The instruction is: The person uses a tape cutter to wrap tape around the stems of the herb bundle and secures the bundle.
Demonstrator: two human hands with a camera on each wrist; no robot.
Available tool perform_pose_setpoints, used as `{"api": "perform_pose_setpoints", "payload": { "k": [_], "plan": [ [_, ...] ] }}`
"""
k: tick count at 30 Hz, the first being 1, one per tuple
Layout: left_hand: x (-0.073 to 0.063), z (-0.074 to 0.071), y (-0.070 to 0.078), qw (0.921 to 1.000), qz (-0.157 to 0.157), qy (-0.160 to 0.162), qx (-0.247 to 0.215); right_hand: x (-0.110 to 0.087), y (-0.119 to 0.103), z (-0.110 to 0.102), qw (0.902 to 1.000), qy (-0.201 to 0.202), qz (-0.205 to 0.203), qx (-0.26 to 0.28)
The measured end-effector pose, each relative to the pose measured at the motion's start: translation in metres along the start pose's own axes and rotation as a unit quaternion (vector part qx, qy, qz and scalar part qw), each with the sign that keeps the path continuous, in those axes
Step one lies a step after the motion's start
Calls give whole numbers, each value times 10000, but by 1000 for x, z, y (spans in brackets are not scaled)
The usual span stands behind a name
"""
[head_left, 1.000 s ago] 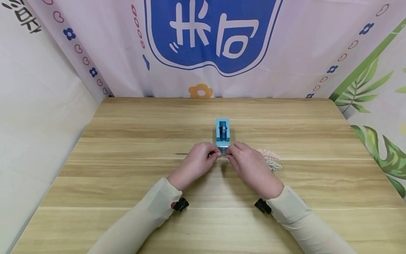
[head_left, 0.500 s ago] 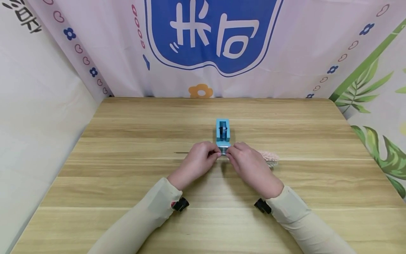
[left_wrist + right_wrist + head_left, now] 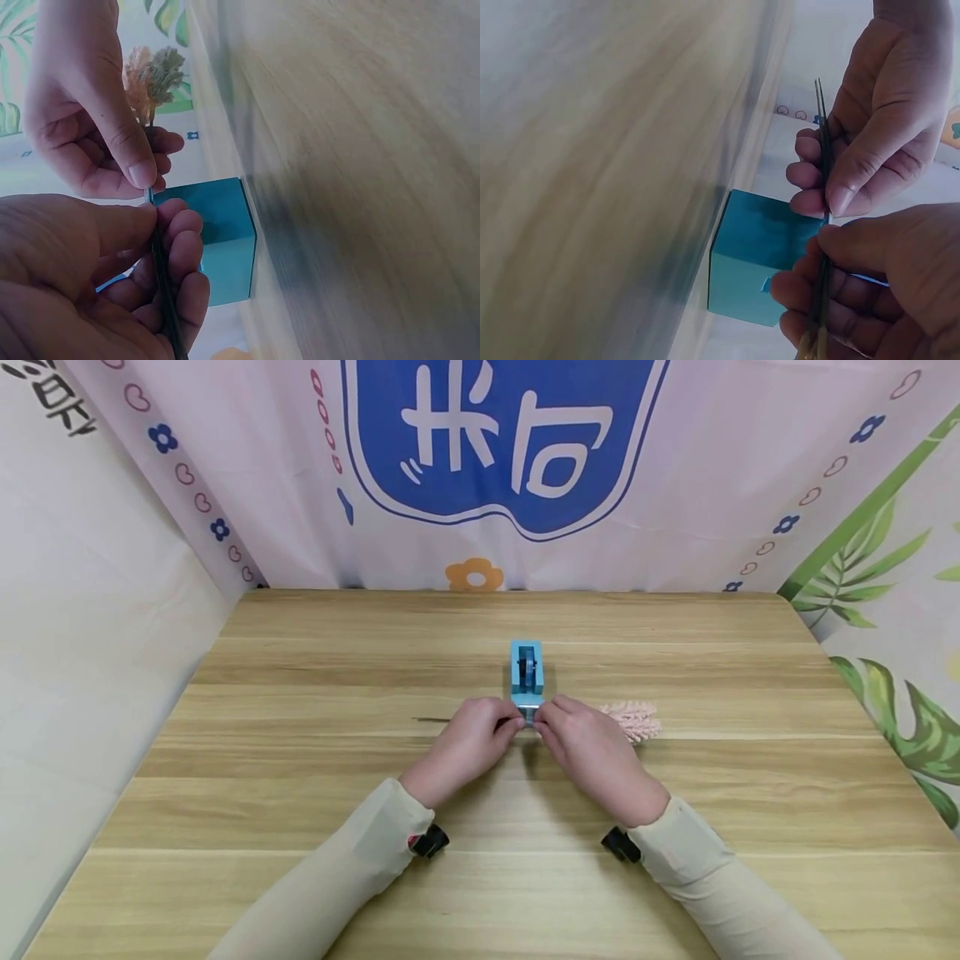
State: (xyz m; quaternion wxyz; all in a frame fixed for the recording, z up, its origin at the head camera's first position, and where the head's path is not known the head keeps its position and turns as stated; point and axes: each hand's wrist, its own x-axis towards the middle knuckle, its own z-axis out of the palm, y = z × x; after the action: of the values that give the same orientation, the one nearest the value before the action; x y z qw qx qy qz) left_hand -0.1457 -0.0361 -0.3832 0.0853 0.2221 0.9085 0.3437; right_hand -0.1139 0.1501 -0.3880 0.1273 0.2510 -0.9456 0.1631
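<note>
In the head view my left hand (image 3: 474,733) and right hand (image 3: 592,752) meet at the table's middle, thumbs and fingertips pinching the thin dark stems of artificial flowers. The stem ends (image 3: 431,719) stick out left past the left hand. A fluffy pink flower head (image 3: 633,721) shows beyond the right hand; the left wrist view also shows a grey-green flower head (image 3: 166,75) beside it. Between the thumbs a short shiny band (image 3: 148,196) wraps the stems. Just beyond the fingertips stands a blue tape dispenser (image 3: 515,668), its roll inside.
The wooden table (image 3: 300,760) spreads out around both hands. A printed curtain (image 3: 262,460) hangs behind its far edge, with white sheeting (image 3: 82,610) to the left and leaf-patterned cloth (image 3: 915,635) to the right.
The flowers have turned in the fingers: the green flower head, seen below the pink one a second ago, is now hidden in the head view. Both hands stay almost in place.
</note>
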Motion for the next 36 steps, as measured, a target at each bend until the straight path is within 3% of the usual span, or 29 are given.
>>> {"api": "perform_pose_setpoints", "payload": {
  "k": [11, 29, 36],
  "plan": [
    [1, 0, 0, 9998, 67, 198, -11, 0, 2, -1, 9997, -88, 4, -207],
    [4, -1, 4, 9998, -162, -23, 78, 1, 3, -3, 9996, 25, -3, -289],
    [5, -2, 3, 9999, -115, 62, 1, 2, 4, -1, 9995, 98, -18, -302]
  ]
}}
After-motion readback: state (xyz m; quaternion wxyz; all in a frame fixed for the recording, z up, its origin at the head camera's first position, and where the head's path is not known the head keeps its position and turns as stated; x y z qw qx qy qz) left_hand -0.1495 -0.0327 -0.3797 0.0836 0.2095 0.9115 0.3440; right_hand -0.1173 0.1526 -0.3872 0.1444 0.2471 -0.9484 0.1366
